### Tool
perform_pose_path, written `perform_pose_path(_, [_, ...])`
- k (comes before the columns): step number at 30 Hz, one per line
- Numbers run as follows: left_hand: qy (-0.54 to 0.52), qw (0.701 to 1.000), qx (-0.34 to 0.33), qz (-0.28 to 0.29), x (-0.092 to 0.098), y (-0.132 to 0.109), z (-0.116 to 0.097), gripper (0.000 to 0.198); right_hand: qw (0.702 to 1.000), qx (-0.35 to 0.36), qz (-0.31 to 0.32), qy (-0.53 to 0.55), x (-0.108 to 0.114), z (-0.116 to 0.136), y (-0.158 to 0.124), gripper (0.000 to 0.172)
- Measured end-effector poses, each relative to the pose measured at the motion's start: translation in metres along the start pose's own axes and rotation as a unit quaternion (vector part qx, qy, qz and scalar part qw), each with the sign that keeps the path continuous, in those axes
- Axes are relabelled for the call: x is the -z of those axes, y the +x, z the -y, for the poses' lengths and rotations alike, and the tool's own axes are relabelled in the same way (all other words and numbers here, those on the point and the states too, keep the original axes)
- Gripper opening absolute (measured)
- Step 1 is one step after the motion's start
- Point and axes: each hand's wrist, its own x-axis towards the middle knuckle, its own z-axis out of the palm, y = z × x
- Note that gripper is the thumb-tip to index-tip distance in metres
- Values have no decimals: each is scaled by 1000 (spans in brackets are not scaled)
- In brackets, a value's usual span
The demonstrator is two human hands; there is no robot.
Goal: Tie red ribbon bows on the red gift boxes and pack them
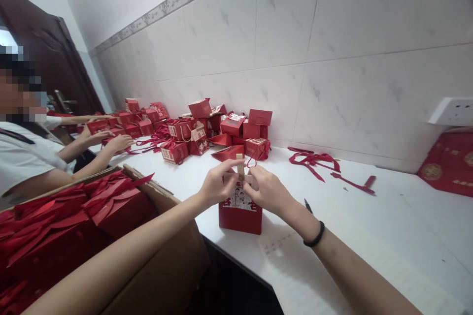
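Observation:
A small red gift box (240, 220) with a printed picture of figures stands upright on the white table in front of me. My left hand (218, 183) pinches its top from the left side. From the right, my right hand (266, 191), with a black band on its wrist, closes its fingers on the same top edge. Between the fingertips a narrow gold-beige piece (241, 170) sticks up; I cannot tell what it is. A thin red cord loop (252, 161) shows just behind the right fingers, which partly hide the box's top.
Several red boxes (232, 125) are piled against the tiled wall. Red ribbons (314, 160) lie at the right, near a pen (308, 205). A cardboard carton (177, 251) full of red boxes stands at the left. Beyond it, a co-worker's hands (120, 143) are at the table.

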Motion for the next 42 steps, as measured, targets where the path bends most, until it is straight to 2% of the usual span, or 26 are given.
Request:
perform_pose_path(2, [4, 1000, 4, -4, 1, 1, -1, 32, 998, 13, -26, -52, -2, 1, -1, 5])
perform_pose_path(5, [-1, 1000, 14, -8, 0, 2, -1, 32, 986, 48, -83, -136, -6, 4, -3, 13])
perform_pose_path(9, [-7, 1000, 15, -16, -1, 2, -1, 32, 973, 89, -121, -177, -10, 8, -5, 17])
perform_pose_path(17, [-9, 1000, -12, -15, -3, 0, 8, 36, 971, 101, -134, -169, -10, 10, -6, 20])
perform_pose_path(22, [-7, 999, -31, -19, -3, -1, 9, 38, 956, 104, -154, -226, -7, 14, -7, 20])
perform_pose_path(28, [-30, 999, 27, -23, -4, 0, 6, 40, 948, 109, -154, -256, -4, 17, -7, 25])
perform_pose_path(30, [-41, 999, 27, -23, -5, 1, 6, 41, 947, 108, -150, -264, -3, 16, -7, 26])
perform_pose_path(36, [-45, 999, -17, -24, -5, 2, 8, 44, 939, 100, -157, -290, -5, 18, -8, 24])
perform_pose_path(42, [-2, 997, -77, -31, -4, 2, 10, 45, 921, 124, -186, -320, -4, 20, -8, 23])
